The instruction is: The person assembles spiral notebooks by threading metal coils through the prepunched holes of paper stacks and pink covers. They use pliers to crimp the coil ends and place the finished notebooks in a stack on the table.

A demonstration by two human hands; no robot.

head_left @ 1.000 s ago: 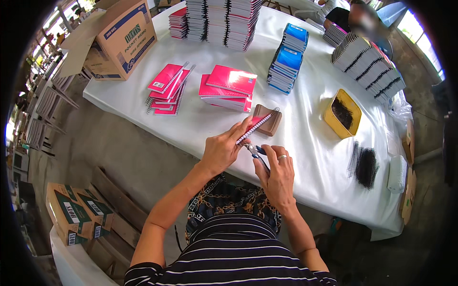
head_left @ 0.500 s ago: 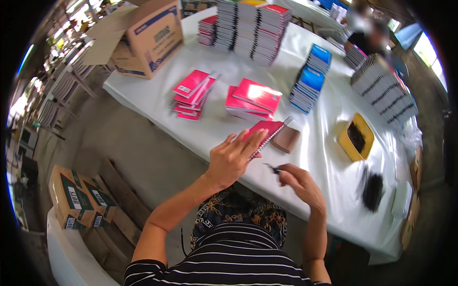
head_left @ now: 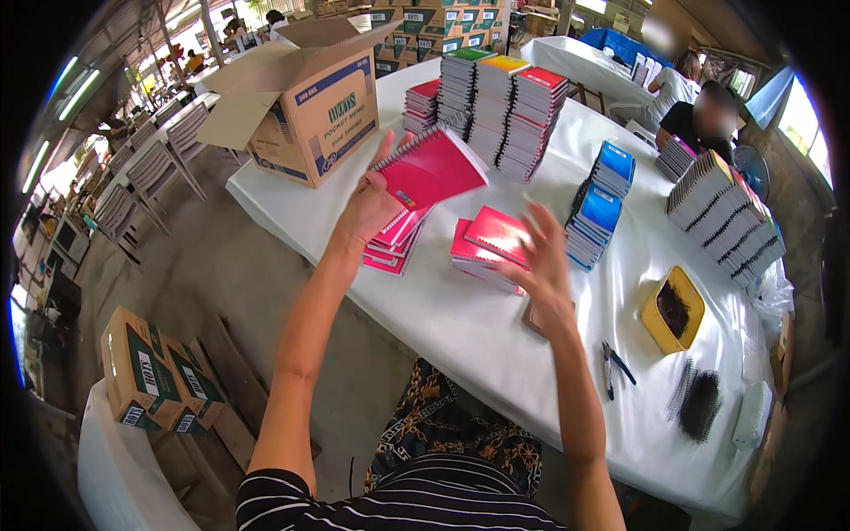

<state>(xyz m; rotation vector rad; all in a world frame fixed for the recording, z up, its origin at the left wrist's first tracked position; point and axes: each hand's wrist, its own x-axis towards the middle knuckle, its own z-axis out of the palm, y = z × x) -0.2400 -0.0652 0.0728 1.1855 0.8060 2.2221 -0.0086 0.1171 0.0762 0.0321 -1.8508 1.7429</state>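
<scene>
My left hand (head_left: 368, 211) is closed on a red spiral notebook (head_left: 431, 173), tilted with its coil along the upper left edge. It is held over a loose pile of red notebooks (head_left: 390, 254), partly covering it. My right hand (head_left: 549, 276), slightly blurred, has its fingers spread and holds nothing. Those fingers are beside a second pile of red notebooks (head_left: 496, 233); whether they touch it I cannot tell. A brown block (head_left: 534, 319) is partly hidden behind that hand. Dark-handled pliers (head_left: 620, 365) lie on the table to the right.
An open carton (head_left: 323, 124) stands at the table's far left. Tall notebook stacks (head_left: 496, 111), blue notebooks (head_left: 595, 212) and grey-edged stacks (head_left: 722, 217) line the white table (head_left: 522, 389). At right are a yellow tub (head_left: 655, 323) and black wire pieces (head_left: 699, 403). A person (head_left: 699, 128) sits beyond.
My left hand has raised the red notebook and carried it left and away from me. My right hand has let go of the pliers and moved up to the red pile. The view has tilted up.
</scene>
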